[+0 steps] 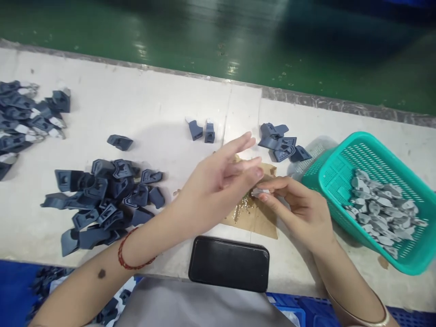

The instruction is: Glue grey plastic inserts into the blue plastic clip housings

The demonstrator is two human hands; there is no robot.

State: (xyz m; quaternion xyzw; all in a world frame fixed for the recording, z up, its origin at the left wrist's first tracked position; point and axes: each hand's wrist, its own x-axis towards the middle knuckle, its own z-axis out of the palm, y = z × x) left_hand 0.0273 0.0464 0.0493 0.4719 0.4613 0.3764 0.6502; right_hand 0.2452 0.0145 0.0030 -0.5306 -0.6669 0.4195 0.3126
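Note:
My right hand [299, 206] pinches a small light-grey part [260, 192] between thumb and fingers, over a brown piece of cardboard [269, 222]. Wet, shiny glue-like stuff [243, 208] is spread on that cardboard. Beside it, my left hand [221, 181] is raised with its fingers stretched out and apart; nothing shows in it, though its palm side is partly turned away. Past the cardboard lie several dark blue-grey plastic pieces [284, 147]. Two more, a tilted one [195, 130] and an upright one [210, 132], have white tips.
A green basket [327, 181] with several light-grey parts [381, 209] stands at the right. Dark plastic pieces [98, 190] are heaped at the left, with white-tipped ones [27, 113] farther left. A black phone [229, 263] lies at the table's near edge. Blue crates [289, 309] sit below.

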